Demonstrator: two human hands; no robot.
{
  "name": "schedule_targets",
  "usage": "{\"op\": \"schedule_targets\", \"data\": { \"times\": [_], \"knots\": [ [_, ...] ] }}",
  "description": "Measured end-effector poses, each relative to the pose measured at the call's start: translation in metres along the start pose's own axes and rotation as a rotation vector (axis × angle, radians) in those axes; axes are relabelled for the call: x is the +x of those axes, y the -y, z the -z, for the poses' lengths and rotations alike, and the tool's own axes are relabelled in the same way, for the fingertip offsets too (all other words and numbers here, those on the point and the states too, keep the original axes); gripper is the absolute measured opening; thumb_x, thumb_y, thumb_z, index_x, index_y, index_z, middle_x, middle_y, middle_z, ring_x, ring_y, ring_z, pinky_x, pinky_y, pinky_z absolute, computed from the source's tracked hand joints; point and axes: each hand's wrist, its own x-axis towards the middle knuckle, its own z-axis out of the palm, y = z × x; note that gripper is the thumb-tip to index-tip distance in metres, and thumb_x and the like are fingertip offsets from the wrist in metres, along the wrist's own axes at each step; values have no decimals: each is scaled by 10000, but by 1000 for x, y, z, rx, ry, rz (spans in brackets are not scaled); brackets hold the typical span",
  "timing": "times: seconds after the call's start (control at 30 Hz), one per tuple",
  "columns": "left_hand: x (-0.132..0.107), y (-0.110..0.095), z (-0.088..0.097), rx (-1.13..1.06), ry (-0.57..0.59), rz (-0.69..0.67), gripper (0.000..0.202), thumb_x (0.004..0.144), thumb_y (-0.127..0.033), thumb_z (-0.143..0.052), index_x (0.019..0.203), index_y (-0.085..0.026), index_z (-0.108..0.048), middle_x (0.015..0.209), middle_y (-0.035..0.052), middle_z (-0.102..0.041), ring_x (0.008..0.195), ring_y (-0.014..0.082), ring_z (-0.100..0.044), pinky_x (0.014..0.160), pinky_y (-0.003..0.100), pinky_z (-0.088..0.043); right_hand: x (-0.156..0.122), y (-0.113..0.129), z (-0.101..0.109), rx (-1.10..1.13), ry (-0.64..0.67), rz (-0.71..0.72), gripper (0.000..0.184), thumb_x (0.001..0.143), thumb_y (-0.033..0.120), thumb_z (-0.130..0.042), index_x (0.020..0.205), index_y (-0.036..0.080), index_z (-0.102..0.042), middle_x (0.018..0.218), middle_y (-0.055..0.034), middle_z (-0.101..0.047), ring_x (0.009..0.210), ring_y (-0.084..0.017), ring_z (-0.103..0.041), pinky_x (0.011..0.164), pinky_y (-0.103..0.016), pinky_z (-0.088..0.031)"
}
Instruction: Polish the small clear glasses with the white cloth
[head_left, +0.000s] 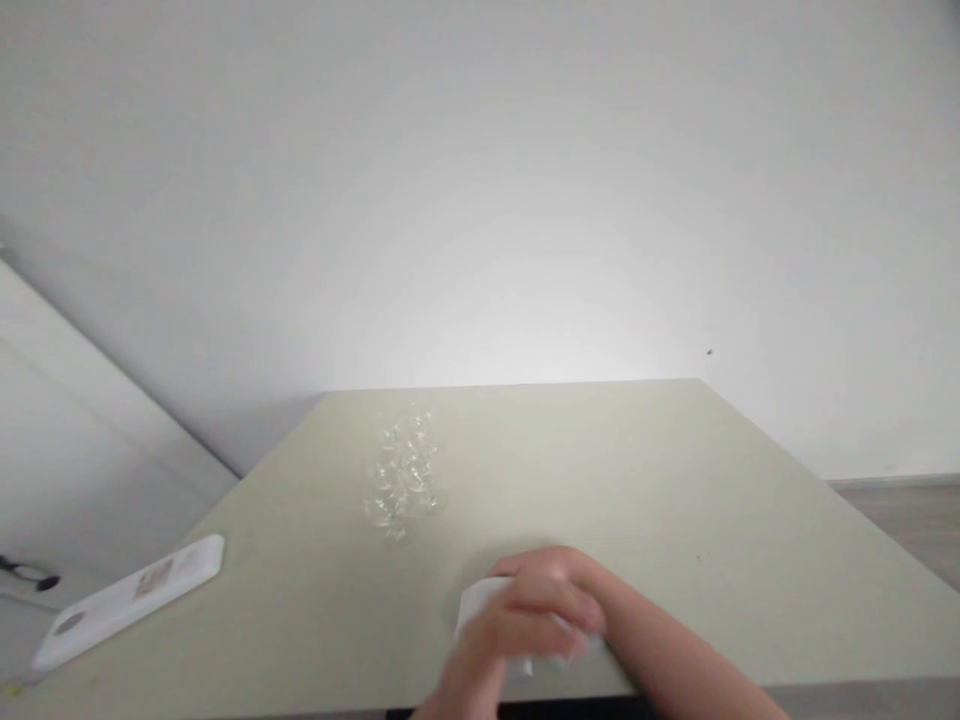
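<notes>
Close to the table's near edge, both of my hands are together around a white thing (pixel 474 598). It looks thin and soft, like paper or a crumpled wrapper, but its kind is not clear. My right hand (pixel 544 562) curls round its far side, fingers partly hidden. Across the front and top of it lies my left hand (pixel 517 622), fingers bent and smeared by motion; whether they grip it does not show. Farther back, left of the hands, a loose pile of small clear, shiny pieces (pixel 405 475) lies on the pale table (pixel 600 470).
At the table's left edge lies a long white object (pixel 131 600) with rounded corners, a brown patch and a grey round mark. A white panel (pixel 97 430) with a dark handle-like part stands left of the table. Behind the table rises a plain wall (pixel 510 200).
</notes>
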Motion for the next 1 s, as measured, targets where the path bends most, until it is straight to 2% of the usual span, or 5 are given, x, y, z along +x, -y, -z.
{"op": "schedule_targets", "data": {
  "times": [0.2,0.47,0.7,0.83,1.0],
  "knots": [
    [43,81,75,587,-862,-55,734,712,-335,-796,1312,-218,-390,1332,109,-482,1272,277,-460,1068,519,-353,0,4,-1,61,-14,-1,95,684,139,-714,777,129,-698,737,27,-691,739,-133,-617,667,-194,-482],
    [25,151,108,606,-733,416,757,578,-521,-834,1176,-191,-509,1199,78,-503,1193,290,-485,1085,528,-346,-4,2,-2,143,-56,24,170,628,184,-738,789,130,-727,706,22,-698,702,-136,-618,632,-201,-480],
    [25,123,107,602,-934,104,606,679,-469,-795,1126,-160,-525,997,43,-558,895,198,-596,884,451,-508,-8,7,-3,649,-312,155,260,626,336,-746,802,149,-706,723,-33,-709,666,-173,-649,682,-291,-525],
    [44,80,82,497,-705,-101,735,711,-373,-797,1283,-187,-374,896,-3,-575,713,130,-595,678,292,-534,-20,17,26,923,-624,401,383,729,536,-613,865,186,-689,812,-70,-730,838,-247,-686,794,-370,-539],
    [85,76,22,765,-69,148,574,832,-460,-674,1257,-213,-379,894,20,-633,686,159,-648,588,242,-475,-37,17,50,858,-1006,577,513,731,682,-562,902,209,-663,863,-94,-732,887,-290,-673,786,-418,-536]
  ]
}}
